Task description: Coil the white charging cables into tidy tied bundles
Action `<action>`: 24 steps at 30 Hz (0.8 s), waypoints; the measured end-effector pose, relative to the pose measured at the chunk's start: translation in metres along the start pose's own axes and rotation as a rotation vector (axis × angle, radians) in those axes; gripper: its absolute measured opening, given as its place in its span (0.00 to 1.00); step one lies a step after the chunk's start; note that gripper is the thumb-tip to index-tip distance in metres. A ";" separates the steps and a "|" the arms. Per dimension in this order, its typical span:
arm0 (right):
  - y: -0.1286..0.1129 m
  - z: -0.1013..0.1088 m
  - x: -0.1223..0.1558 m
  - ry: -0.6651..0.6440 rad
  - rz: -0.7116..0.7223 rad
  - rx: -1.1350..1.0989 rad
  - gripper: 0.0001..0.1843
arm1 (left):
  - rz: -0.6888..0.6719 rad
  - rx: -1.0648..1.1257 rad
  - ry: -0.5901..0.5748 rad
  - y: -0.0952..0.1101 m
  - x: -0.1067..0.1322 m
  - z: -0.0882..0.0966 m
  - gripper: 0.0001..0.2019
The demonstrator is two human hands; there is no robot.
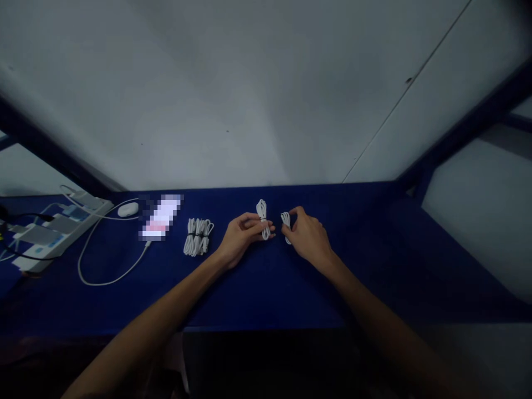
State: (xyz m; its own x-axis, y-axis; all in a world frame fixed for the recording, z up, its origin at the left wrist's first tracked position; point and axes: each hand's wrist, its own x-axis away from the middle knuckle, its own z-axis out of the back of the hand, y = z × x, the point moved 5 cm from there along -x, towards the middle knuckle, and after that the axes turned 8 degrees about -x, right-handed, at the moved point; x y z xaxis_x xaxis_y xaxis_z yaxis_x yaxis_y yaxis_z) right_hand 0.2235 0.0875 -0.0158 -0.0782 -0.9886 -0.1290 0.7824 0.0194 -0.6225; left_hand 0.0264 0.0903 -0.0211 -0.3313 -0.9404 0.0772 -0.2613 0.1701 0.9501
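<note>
Near the middle of the blue table, my left hand point(243, 235) pinches a coiled white cable point(261, 210) bound at its middle with a dark tie. The coil stands nearly upright between thumb and fingers. Just to the right, my right hand point(310, 235) grips a second white cable coil point(285, 220) between thumb and fingertips. A small gap separates the two coils. Left of my left hand, several tied white cable bundles point(198, 237) lie side by side on the table.
A phone with a blurred, lit screen point(162, 218) lies left of the bundles, with a white charging cord point(120, 277) plugged in. Beside it is a white rounded case point(128, 209). A power strip point(62, 238) with several plugs occupies the far left. A pale wall point(249, 111) rises behind the blue table point(266, 299).
</note>
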 end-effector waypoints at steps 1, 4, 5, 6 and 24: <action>-0.001 0.001 0.001 0.007 -0.001 0.015 0.18 | -0.003 -0.020 0.012 -0.001 0.000 0.001 0.16; -0.006 0.009 0.005 0.085 0.018 0.043 0.21 | -0.024 -0.095 0.052 -0.004 -0.001 0.004 0.20; -0.009 0.013 0.007 0.124 0.034 0.034 0.21 | -0.031 -0.123 0.064 -0.004 -0.002 0.004 0.20; -0.013 0.017 0.009 0.162 0.057 0.010 0.19 | -0.036 -0.152 0.073 -0.004 -0.002 0.005 0.21; -0.055 0.012 0.032 0.014 0.311 -0.347 0.05 | -0.306 -0.803 0.190 0.018 0.020 -0.003 0.06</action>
State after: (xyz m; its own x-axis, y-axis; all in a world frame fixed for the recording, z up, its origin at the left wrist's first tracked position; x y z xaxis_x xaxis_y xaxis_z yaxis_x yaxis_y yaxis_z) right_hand 0.1850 0.0529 0.0239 0.1168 -0.9258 -0.3595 0.5170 0.3657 -0.7740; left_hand 0.0180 0.0737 -0.0019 -0.1758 -0.9562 -0.2341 0.4265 -0.2883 0.8573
